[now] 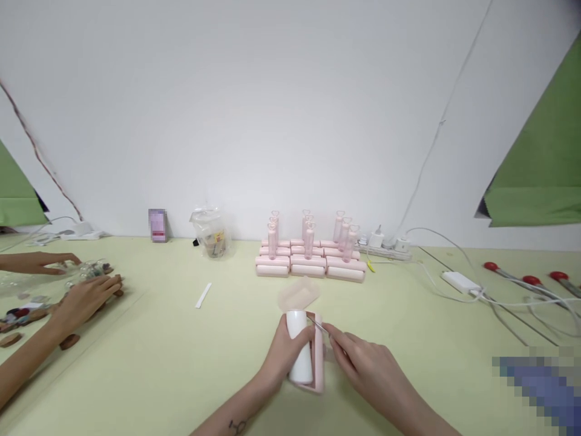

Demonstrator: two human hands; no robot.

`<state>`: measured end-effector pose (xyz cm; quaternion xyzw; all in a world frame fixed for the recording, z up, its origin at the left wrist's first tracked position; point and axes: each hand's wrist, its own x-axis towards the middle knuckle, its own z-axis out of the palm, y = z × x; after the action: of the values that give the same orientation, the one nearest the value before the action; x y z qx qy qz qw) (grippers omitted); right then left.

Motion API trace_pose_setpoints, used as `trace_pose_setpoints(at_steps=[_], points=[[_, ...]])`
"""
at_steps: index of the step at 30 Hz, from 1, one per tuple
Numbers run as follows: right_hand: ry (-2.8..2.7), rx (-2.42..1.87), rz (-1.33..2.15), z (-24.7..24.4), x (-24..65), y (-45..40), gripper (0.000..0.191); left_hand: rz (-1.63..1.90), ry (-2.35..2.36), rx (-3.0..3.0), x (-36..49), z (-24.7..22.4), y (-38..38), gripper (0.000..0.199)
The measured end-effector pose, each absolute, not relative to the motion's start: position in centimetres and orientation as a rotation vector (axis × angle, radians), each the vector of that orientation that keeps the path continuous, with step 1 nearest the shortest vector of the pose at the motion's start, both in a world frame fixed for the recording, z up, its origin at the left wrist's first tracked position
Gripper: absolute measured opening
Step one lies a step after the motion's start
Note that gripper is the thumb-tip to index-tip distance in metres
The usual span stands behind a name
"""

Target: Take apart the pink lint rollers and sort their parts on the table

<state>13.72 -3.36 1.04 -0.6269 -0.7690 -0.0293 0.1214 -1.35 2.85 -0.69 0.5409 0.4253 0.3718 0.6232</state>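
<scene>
My left hand (pixel 287 345) is wrapped around a white cylindrical roll (pixel 300 363) set in a pink casing (pixel 319 363), which looks like a lint roller. A thin metal tool (pixel 316 324) is pinched in my right hand (pixel 363 357); its tip meets the upper end of the casing beside the roll. Whether it is tweezers or a pick I cannot tell. Just beyond lies a translucent pale pink cover (pixel 298 293). Near my right fingers, a small translucent piece (pixel 333 354) is partly hidden.
Rows of pink rollers (pixel 307 265) with upright pink handles (pixel 309 241) stand by the wall. A plastic bag (pixel 212 233), a white strip (pixel 203 295) and a phone (pixel 158 225) are left of them. Cables (pixel 436 278) lie right. Another person's hands (pixel 86 297) handle small pieces at left.
</scene>
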Motion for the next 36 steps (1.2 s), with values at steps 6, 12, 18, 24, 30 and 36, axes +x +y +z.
trace_pose_setpoints(at_steps=[6,12,18,24,30,36], points=[[-1.946,-1.889,0.422,3.6,15.4,-2.8,0.034,0.938,1.082,1.344,-2.3,-1.0,4.0,0.031],[-1.858,-1.649,0.604,4.4,13.8,0.6,0.026,0.834,0.989,1.261,-1.8,-1.0,3.5,0.027],[-1.886,-1.741,0.513,0.0,12.9,1.6,0.014,0.986,0.999,1.208,-1.0,-2.2,2.9,0.030],[-1.869,-1.678,0.430,1.7,14.5,3.2,0.023,0.997,1.013,1.302,-2.7,-0.8,5.4,0.034],[-1.987,-1.493,0.482,2.8,12.7,7.1,0.025,1.004,1.226,1.604,-7.7,2.5,7.9,0.028],[-2.030,-1.418,0.688,2.4,10.1,5.8,0.028,0.963,1.498,2.139,-10.7,4.0,7.6,0.023]])
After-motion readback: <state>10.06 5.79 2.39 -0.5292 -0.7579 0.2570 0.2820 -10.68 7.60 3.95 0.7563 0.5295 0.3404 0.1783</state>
